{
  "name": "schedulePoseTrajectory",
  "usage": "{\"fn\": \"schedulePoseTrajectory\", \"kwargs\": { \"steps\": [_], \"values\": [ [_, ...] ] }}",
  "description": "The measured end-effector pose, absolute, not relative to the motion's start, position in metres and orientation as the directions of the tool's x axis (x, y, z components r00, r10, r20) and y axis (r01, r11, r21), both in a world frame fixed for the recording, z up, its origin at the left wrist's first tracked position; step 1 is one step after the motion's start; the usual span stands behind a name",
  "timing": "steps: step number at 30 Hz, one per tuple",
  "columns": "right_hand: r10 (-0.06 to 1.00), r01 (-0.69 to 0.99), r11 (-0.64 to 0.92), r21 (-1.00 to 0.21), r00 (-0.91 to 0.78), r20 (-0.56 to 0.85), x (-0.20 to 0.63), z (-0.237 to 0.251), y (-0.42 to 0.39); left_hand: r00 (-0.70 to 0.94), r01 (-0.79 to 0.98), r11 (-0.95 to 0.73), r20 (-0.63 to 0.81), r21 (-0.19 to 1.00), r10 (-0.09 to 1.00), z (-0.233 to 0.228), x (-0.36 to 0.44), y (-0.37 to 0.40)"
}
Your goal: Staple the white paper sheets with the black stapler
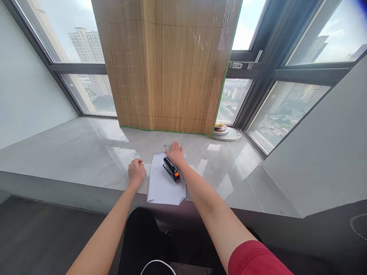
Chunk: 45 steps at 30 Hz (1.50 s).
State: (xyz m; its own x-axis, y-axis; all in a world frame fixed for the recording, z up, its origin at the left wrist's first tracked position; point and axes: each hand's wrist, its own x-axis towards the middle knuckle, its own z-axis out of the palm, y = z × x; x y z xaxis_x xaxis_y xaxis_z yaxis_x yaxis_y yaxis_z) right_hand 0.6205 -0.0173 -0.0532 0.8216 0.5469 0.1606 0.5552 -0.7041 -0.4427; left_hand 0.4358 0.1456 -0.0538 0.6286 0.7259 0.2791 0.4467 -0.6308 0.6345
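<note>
A black stapler (pixel 171 169) with an orange part at its near end lies aslant on white paper sheets (pixel 160 187). The sheets rest on the grey tiled sill and reach slightly past its front edge. My right hand (pixel 176 153) lies flat with fingers stretched out at the far right corner of the paper, just beyond the stapler. Left of the sheets, my left hand (pixel 137 172) rests on the sill with its fingers curled in. Whatever may be between those fingers is too small to make out. Small dark bits (pixel 164 145) lie past the paper's far edge.
A bamboo blind (pixel 177 76) hangs in front of the windows, its lower edge close to the sill (pixel 71 152). At the back right sits a stack of plates (pixel 222 131). Walls close off both sides, and the sill's front edge drops near my knees.
</note>
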Motion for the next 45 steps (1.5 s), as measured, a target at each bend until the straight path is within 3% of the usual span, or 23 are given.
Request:
{"fn": "schedulePoseTrajectory", "kwargs": {
  "steps": [6, 8, 10, 13, 15, 18, 23, 26, 31, 40, 45],
  "values": [
    [0.441, 0.466, -0.794, -0.39, 0.884, 0.159, 0.647, -0.057, -0.107, 0.659, 0.299, -0.631, 0.323, 0.716, 0.679, -0.039, 0.43, 0.132],
    [0.398, 0.429, -0.819, -0.382, 0.903, 0.161, 0.652, -0.057, -0.128, 0.735, 0.211, -0.739, 0.394, 0.64, 0.551, -0.035, 0.432, 0.108],
    [0.385, 0.415, -0.823, -0.387, 0.909, 0.158, 0.654, -0.053, -0.139, 0.83, 0.084, -0.845, 0.433, 0.528, 0.353, -0.035, 0.438, 0.073],
    [0.397, 0.419, -0.804, -0.422, 0.906, 0.145, 0.651, -0.035, -0.147, 0.927, -0.119, -0.914, 0.373, 0.387, 0.037, -0.041, 0.447, 0.019],
    [0.345, 0.378, -0.782, -0.496, 0.925, 0.161, 0.645, -0.021, -0.153, 0.952, -0.149, -0.928, 0.302, 0.34, -0.042, -0.045, 0.452, -0.003],
    [0.251, 0.324, -0.706, -0.629, 0.946, 0.206, 0.622, -0.009, -0.175, 0.963, -0.075, -0.943, 0.27, 0.325, 0.017, -0.05, 0.455, -0.011],
    [0.449, 0.497, -0.595, -0.632, 0.858, 0.252, 0.561, -0.035, -0.221, 0.949, -0.04, -0.955, 0.31, 0.295, 0.056, -0.049, 0.456, -0.008],
    [0.481, 0.558, -0.566, -0.606, 0.821, 0.306, 0.54, -0.051, -0.233, 0.943, -0.015, -0.959, 0.323, 0.283, 0.081, -0.05, 0.456, -0.011],
    [0.427, 0.629, -0.472, -0.617, 0.776, 0.464, 0.541, -0.056, -0.235, 0.922, 0.049, -0.955, 0.355, 0.292, 0.156, -0.054, 0.455, -0.012],
    [0.377, 0.518, -0.387, -0.763, 0.844, 0.381, 0.556, -0.068, -0.235, 0.931, -0.115, -0.896, 0.361, 0.43, 0.054, -0.06, 0.46, -0.004],
    [0.199, 0.395, -0.444, -0.804, 0.919, 0.341, 0.564, -0.071, -0.234, 0.93, -0.126, -0.85, 0.358, 0.512, 0.078, -0.062, 0.462, -0.002]
  ]
}}
